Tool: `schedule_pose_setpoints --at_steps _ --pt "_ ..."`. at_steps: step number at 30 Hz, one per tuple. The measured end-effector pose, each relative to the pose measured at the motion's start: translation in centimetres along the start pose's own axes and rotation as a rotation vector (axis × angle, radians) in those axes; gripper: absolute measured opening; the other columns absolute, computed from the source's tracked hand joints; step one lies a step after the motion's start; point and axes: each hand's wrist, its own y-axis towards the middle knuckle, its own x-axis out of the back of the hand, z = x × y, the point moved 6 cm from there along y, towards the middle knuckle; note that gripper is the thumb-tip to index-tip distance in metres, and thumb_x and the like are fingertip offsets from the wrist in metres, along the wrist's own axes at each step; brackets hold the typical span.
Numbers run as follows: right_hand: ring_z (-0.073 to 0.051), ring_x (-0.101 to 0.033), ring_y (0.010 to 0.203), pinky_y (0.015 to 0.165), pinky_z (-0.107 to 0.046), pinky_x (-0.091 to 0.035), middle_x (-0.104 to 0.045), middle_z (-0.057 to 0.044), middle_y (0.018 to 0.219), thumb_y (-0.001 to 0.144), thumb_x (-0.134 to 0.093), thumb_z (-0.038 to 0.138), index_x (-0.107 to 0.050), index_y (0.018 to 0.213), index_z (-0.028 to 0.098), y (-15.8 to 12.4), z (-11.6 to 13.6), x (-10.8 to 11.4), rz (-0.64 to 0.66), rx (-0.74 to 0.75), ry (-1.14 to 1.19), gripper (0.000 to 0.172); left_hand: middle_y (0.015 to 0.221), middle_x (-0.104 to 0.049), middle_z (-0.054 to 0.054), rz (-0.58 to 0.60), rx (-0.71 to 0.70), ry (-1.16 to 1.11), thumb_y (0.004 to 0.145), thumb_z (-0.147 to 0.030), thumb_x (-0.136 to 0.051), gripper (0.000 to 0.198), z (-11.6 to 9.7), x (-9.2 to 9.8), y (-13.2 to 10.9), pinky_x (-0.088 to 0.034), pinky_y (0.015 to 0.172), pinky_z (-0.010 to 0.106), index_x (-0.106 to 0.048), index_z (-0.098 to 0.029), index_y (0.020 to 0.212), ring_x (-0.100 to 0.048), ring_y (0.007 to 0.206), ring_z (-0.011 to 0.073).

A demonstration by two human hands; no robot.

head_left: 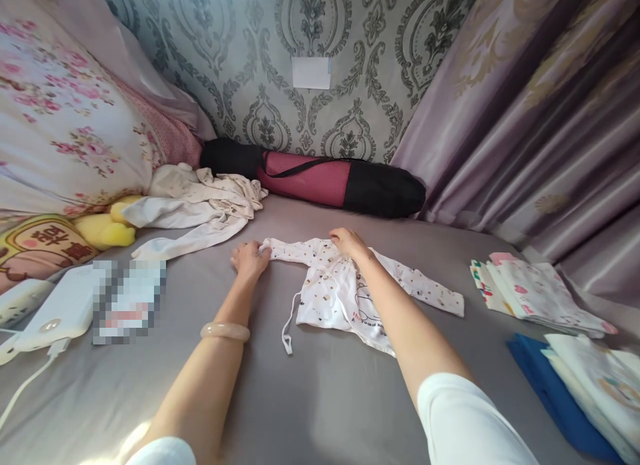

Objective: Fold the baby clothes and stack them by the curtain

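Note:
A small white baby shirt (pixel 320 298) with tiny brown prints lies flat, front up, on the grey bed sheet, its sleeves spread to both sides. My left hand (pixel 250 258) pinches the cuff of the sleeve on the left. At the collar, my right hand (pixel 349 243) is closed on the fabric near the neckline; its forearm covers part of the shirt's right side. A white tie (pixel 287 338) hangs loose from the shirt's left edge. The sleeve on the right stretches out untouched.
Folded baby clothes (pixel 545 295) and a second stack (pixel 595 372) on blue cloth lie at right. A black and maroon long bag (pixel 305 178) rests against the wall. Crumpled pale clothes (pixel 210 205), a yellow plush toy (pixel 107 228) and a white power bank (pixel 67 308) with cable are left.

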Motion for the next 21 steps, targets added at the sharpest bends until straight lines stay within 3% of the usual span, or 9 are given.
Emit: schedule_pose_setpoints --at_steps 3,7,9,15,18,21 --pt "-0.022 -0.058 0.113 0.090 -0.028 -0.043 -0.064 -0.008 0.122 0.095 -0.050 0.024 -0.069 0.112 0.024 -0.2 0.3 -0.4 0.039 0.022 -0.083 0.026 0.114 -0.065 0.017 0.015 0.011 -0.049 0.083 -0.041 -0.054 0.029 0.3 0.0 0.3 -0.042 0.092 0.047 -0.065 -0.020 0.100 -0.056 0.113 0.0374" --pt "-0.022 -0.057 0.109 0.089 -0.030 -0.042 -0.062 -0.011 0.117 0.100 -0.036 0.022 -0.063 0.115 0.021 -0.9 0.7 -0.4 -0.117 0.049 -0.171 0.031 0.101 -0.068 0.009 -0.023 0.033 -0.257 0.087 -0.035 -0.049 0.022 0.8 0.5 0.5 -0.045 0.089 0.038 -0.057 -0.021 0.103 -0.061 0.102 0.0277" --pt "-0.022 -0.055 0.110 0.091 -0.031 -0.041 -0.061 -0.012 0.117 0.101 -0.032 0.019 -0.062 0.114 0.019 -1.2 0.9 -0.7 -0.165 0.061 -0.200 0.032 0.101 -0.067 0.009 -0.054 0.029 -0.330 0.087 -0.036 -0.051 0.024 0.9 0.8 0.5 -0.046 0.087 0.034 -0.054 -0.021 0.105 -0.061 0.100 0.0258" --pt "-0.023 -0.053 0.116 0.097 -0.032 -0.039 -0.061 -0.012 0.121 0.100 -0.038 0.022 -0.064 0.112 0.020 -0.7 0.3 -1.9 -0.147 0.033 -0.115 0.028 0.100 -0.065 0.010 -0.061 0.032 -0.326 0.087 -0.043 -0.053 0.039 1.2 0.5 0.6 -0.046 0.089 0.036 -0.051 -0.019 0.117 -0.060 0.101 0.0271" --pt "-0.020 -0.056 0.115 0.096 -0.028 -0.041 -0.062 -0.009 0.124 0.098 -0.044 0.024 -0.063 0.119 0.022 -0.3 -0.6 -0.8 -0.115 0.006 0.021 0.028 0.109 -0.063 0.014 -0.169 -0.007 -0.249 0.084 -0.043 -0.056 0.045 0.9 1.4 0.5 -0.043 0.095 0.039 -0.054 -0.015 0.119 -0.055 0.110 0.0296" --pt "-0.016 -0.062 0.105 0.089 -0.024 -0.044 -0.066 -0.008 0.121 0.097 -0.044 0.022 -0.059 0.125 0.018 -1.5 -2.2 2.1 -0.200 -0.076 0.236 0.032 0.108 -0.065 0.014 -0.208 -0.088 -0.248 0.084 -0.041 -0.054 0.039 -0.4 2.5 0.2 -0.043 0.095 0.039 -0.062 -0.014 0.111 -0.057 0.106 0.0285"
